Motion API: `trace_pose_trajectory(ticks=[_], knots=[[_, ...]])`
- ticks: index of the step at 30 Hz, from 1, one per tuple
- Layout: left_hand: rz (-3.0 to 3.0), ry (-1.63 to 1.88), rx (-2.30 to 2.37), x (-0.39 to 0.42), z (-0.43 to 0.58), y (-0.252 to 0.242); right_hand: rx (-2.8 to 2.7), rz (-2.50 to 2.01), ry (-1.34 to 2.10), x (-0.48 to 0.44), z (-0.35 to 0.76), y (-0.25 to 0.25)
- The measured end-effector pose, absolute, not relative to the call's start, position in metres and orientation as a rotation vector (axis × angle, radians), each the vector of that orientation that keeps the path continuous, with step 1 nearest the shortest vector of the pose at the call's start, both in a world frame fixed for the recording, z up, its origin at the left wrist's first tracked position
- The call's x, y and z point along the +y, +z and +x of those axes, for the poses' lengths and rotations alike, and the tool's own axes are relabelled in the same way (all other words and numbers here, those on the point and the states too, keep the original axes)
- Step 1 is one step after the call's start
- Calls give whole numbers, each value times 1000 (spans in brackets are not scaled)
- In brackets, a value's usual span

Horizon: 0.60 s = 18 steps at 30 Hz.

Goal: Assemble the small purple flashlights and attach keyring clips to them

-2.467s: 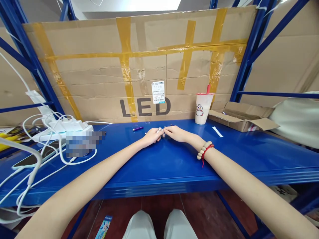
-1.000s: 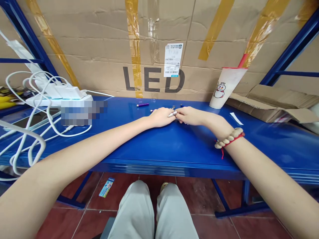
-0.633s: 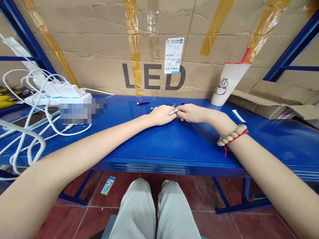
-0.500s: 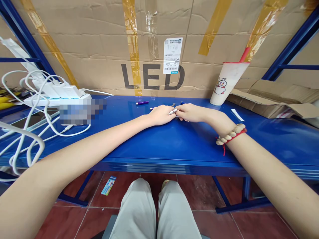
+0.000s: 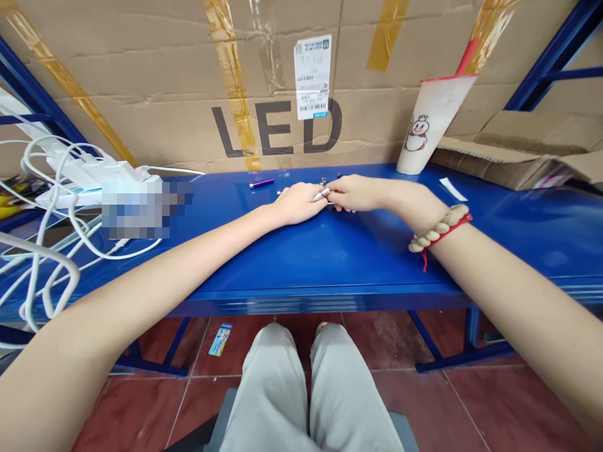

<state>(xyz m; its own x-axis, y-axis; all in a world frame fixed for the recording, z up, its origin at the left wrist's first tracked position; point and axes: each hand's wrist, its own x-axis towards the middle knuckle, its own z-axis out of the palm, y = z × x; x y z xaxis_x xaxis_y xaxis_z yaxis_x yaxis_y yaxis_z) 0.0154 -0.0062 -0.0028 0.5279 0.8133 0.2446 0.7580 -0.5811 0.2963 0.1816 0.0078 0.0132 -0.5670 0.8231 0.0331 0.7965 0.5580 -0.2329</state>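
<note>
Over the far part of the blue table, my left hand and my right hand meet at their fingertips. A small silver pointed piece, like a pen tip, lies across my left fingers, with its upper end at my right fingertips, which are pinched. My left fingers are curled together; what they hold underneath is hidden. A thin pale edge shows below the fingertips. Behind the hands are a purple tube with silver bands, and a tiny metal piece. A dark bit peeks out behind my right hand.
White cables and a power strip crowd the table's left side, beside a phone. A white cup with a red straw stands at back right, near an open cardboard box and a paper strip. A large LED carton forms the backdrop.
The camera view has shifted, so the table and carton sit higher in the picture. Both hands stay together around the silver piece, with little visible change in grip.
</note>
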Motion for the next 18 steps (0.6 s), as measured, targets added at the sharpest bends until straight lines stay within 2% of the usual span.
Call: trace_pose_trajectory(ticks=[12, 18], knots=[[2607, 603, 1291, -1, 16, -6, -2583, -1267, 267, 31, 193, -3], [2608, 592, 1307, -3, 16, -5, -2619, -1369, 305, 26, 188, 2]])
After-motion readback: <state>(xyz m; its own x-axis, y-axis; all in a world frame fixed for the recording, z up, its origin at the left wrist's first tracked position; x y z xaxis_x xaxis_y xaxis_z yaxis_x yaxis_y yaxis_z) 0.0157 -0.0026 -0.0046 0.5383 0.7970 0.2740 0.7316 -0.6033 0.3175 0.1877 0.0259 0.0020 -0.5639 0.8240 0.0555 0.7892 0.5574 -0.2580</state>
